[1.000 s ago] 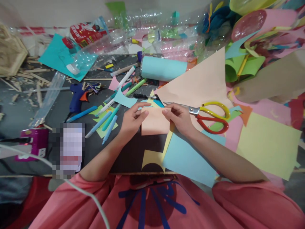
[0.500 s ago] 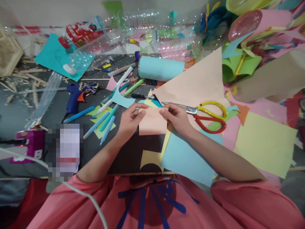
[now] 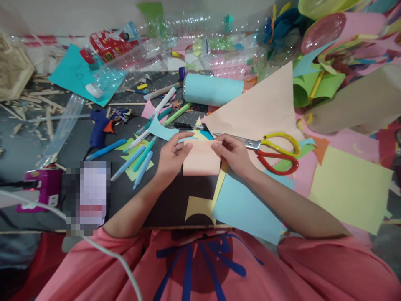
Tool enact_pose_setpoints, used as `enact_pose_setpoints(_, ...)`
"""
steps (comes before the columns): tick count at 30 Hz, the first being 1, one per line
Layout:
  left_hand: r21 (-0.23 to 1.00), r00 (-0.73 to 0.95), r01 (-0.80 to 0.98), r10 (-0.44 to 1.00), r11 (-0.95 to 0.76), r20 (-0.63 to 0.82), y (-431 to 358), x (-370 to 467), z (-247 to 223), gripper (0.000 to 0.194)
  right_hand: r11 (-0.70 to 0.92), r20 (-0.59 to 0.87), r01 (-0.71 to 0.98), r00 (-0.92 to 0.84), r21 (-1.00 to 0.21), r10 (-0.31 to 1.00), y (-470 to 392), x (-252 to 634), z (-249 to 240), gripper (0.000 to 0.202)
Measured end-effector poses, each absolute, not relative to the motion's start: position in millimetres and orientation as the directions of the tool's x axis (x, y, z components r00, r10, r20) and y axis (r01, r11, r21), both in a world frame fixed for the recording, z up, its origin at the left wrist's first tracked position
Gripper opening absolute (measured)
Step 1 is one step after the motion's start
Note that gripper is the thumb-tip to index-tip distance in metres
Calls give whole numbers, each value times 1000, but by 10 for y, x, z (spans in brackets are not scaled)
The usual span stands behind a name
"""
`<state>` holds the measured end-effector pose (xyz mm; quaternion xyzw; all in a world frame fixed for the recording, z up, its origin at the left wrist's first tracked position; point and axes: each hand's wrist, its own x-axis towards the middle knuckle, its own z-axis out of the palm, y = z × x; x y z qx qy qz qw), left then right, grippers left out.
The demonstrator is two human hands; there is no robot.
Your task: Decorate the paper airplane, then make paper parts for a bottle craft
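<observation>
A small peach piece of paper (image 3: 201, 159) is held up over the dark table, its lower edge curving. My left hand (image 3: 173, 156) pinches its upper left corner between thumb and fingers. At the upper right corner my right hand (image 3: 233, 152) grips it the same way. Scissors (image 3: 258, 146) with one yellow and one red handle lie just beyond my right hand, on a large peach sheet (image 3: 260, 104). Below my right forearm is a light blue sheet (image 3: 244, 205). A yellow paper scrap (image 3: 197, 205) with a curved cut lies nearer the table edge.
Several markers (image 3: 142, 163) and a blue glue gun (image 3: 99, 127) lie left. A bottle wrapped in light blue paper (image 3: 213, 88) rests behind my hands, before clear plastic bottles (image 3: 138, 56). A phone (image 3: 92, 192) lies front left; a pale yellow sheet (image 3: 349, 188) is right.
Both hands keep hold of the small peach paper, and its lower edge has risen slightly. The whole view has shifted a little; the other things lie as before.
</observation>
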<state>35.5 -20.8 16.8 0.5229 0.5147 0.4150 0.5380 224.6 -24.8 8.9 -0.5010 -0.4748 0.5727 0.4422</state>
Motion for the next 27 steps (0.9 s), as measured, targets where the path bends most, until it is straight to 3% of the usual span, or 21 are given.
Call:
enact_pose_setpoints(4, 993, 86, 114, 995, 43, -53, -203, 360, 159, 24, -156, -153, -24, -113, -987, 982, -243, 2243, 81, 45)
enact_pose_setpoints(20, 995, 110, 95, 994, 10, -20, -187, 362, 159, 13, -134, -136, 21, -135, -991, 981, -248, 2267, 94, 33)
enact_pose_setpoints(27, 980, 347, 197, 932, 32, -100, -209, 355, 258, 10, -77, -161, 204, -436, -976, 886, -239, 2309, 171, 25)
